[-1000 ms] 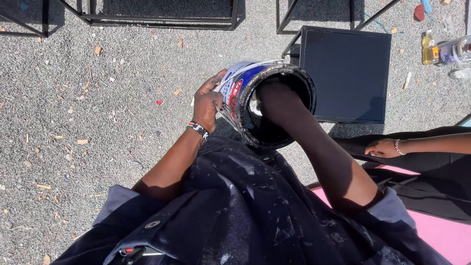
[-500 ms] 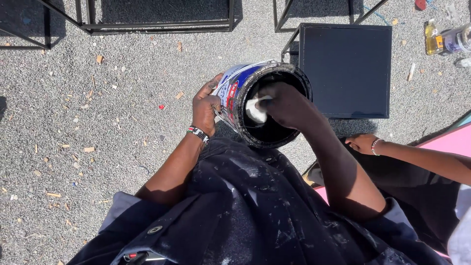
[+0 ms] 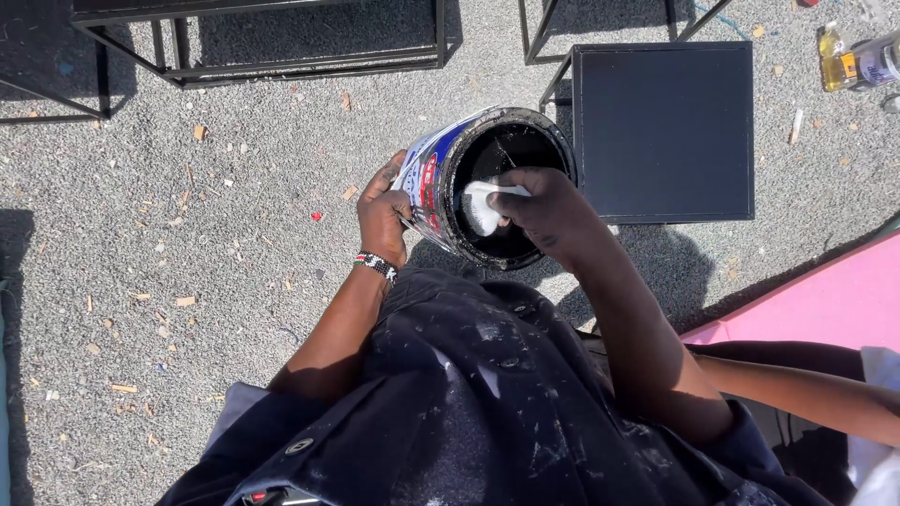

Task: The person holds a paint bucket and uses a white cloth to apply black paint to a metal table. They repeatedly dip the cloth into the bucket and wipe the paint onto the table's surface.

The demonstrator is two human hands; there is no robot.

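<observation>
While I watch from above: round metal paint can (image 3: 433, 178) with black-coated inside, tilted over the gravel ground (image 3: 187, 234).
Left hand (image 3: 384, 211): wrapped round the can's side.
Right hand (image 3: 548, 206): at the can's mouth, pinching a white rag (image 3: 483, 201).
Nearby: black square metal stand (image 3: 661, 126).

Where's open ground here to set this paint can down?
Left of the paint can, gravel lies open below the metal frame, bar wood chips. Right is crowded: black table, bottles, pink board.
</observation>
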